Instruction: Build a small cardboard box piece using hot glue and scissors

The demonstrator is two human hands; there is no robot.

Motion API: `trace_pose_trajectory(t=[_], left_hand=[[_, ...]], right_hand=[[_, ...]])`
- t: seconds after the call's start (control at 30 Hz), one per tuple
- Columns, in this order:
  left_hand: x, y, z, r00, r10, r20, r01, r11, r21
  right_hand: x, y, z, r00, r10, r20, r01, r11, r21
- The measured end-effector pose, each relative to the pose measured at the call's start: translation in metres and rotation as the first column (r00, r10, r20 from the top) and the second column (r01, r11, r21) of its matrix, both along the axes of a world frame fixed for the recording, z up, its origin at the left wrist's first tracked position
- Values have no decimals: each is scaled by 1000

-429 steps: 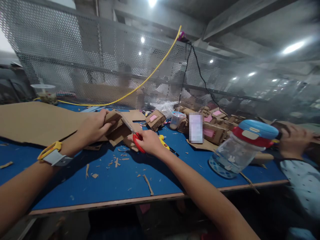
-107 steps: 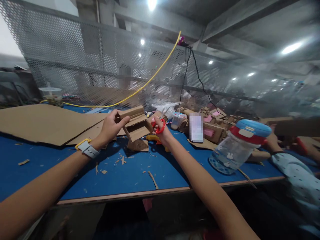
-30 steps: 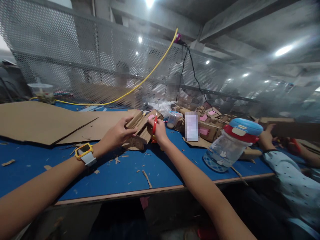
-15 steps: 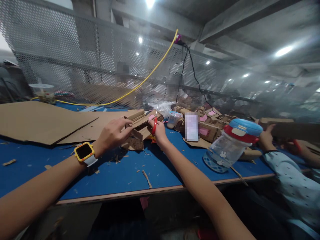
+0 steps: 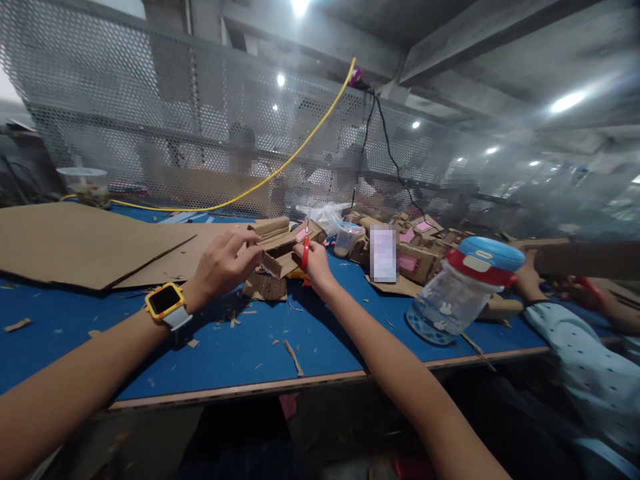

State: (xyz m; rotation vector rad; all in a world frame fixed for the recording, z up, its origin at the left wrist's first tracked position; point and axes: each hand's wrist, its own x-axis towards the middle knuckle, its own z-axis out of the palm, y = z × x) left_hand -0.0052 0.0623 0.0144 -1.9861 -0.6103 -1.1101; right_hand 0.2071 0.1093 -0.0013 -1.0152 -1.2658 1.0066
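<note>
My left hand (image 5: 223, 262), with a yellow-cased watch (image 5: 165, 300) on the wrist, pinches the left end of a folded cardboard piece (image 5: 280, 257). My right hand (image 5: 316, 262) is closed on red-handled scissors (image 5: 306, 252), whose blades point up. It rests against the right part of the same folded piece. A pink patch shows just behind the scissors. Below the piece lies a torn cardboard scrap (image 5: 265, 288). Whether my right fingers also grip the cardboard is hidden.
A large cardboard sheet (image 5: 90, 243) covers the left of the blue table (image 5: 225, 363). To the right stand a lidded cup (image 5: 349, 240), a blurred phone-like panel (image 5: 383, 253), piled cardboard (image 5: 430, 263) and a water bottle (image 5: 455, 300). A co-worker's sleeve (image 5: 575, 347) is at far right.
My left hand has shifted slightly left and up along the cardboard. The scissors have moved a little left and their blades tilt from right to nearly upright.
</note>
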Motion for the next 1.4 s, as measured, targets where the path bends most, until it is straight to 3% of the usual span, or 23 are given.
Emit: trace_pose_trajectory(t=[0.2, 0.3, 0.43, 0.53, 0.73, 0.93, 1.1, 1.2, 1.3, 1.4], left_hand=[[-3, 7, -3, 981, -7, 194, 27, 995, -97], [-5, 10, -2, 962, 28, 273, 30, 978, -208], [-7, 13, -3, 937, 31, 349, 137, 885, -446], [-7, 13, -3, 928, 28, 372, 196, 812, -549], [-7, 12, 1, 901, -6, 434, 273, 785, -556], [-2, 4, 7, 901, 23, 432, 259, 771, -582], [5, -2, 8, 877, 146, 457, 267, 644, -717], [4, 1, 7, 831, 192, 522, 317, 607, -728], [-1, 9, 5, 780, 250, 574, 347, 591, -728], [-11, 18, 5, 721, 244, 648, 402, 615, -679]], right_hand=[[-2, -11, 8, 999, 14, -50, -13, 1000, 19], [-3, -16, 11, 998, 23, -59, -22, 1000, 20], [-3, -18, 13, 998, 27, -64, -26, 1000, 16], [-3, -17, 13, 998, 24, -65, -24, 1000, 8], [-4, -15, 11, 998, 32, -56, -33, 999, -11], [-4, -12, 10, 999, 39, 1, -39, 999, 5], [-4, -8, 5, 996, -7, 86, 3, 999, 39], [-5, -10, 7, 987, -36, 158, 27, 998, 60], [-5, -21, 17, 931, -136, 338, 78, 981, 178], [1, -40, 30, 817, -263, 513, 71, 929, 363]])
